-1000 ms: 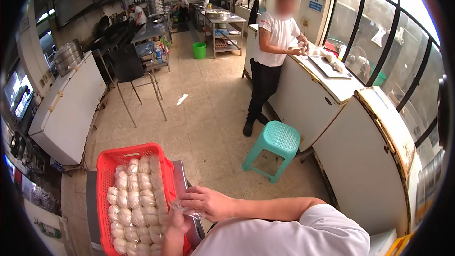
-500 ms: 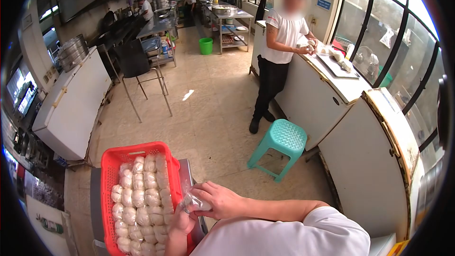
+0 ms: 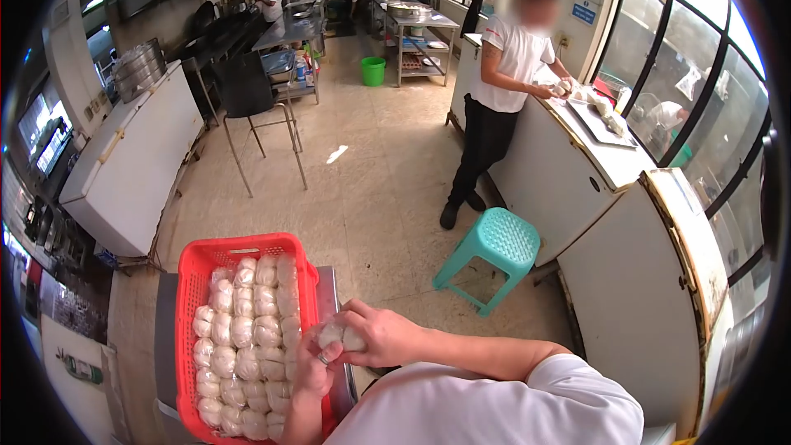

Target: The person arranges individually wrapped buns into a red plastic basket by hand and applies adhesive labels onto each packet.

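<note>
White buns in clear plastic [image 3: 342, 336] are held between my two hands, just beyond the right rim of a red basket [image 3: 311, 292]. My left hand [image 3: 315, 367] is closed around their near left side, with a ring on one finger. From the right, my right hand [image 3: 386, 336] grips the pack, its fingers curled over the top. Rows of plastic-wrapped white buns [image 3: 241, 331] fill much of the basket, which rests on a metal surface [image 3: 328, 284]. Part of the pack is hidden by my fingers.
A turquoise stool [image 3: 507, 239] stands ahead on the right. Behind it, a person [image 3: 515, 58] handles white items at a white counter [image 3: 544, 165] with a tray [image 3: 600, 122]. A dark chair [image 3: 241, 86] and a green bucket [image 3: 373, 72] are farther back.
The pack between my hands has turned, so its white buns show more plainly where crumpled plastic showed before. My view has shifted a little to the left.
</note>
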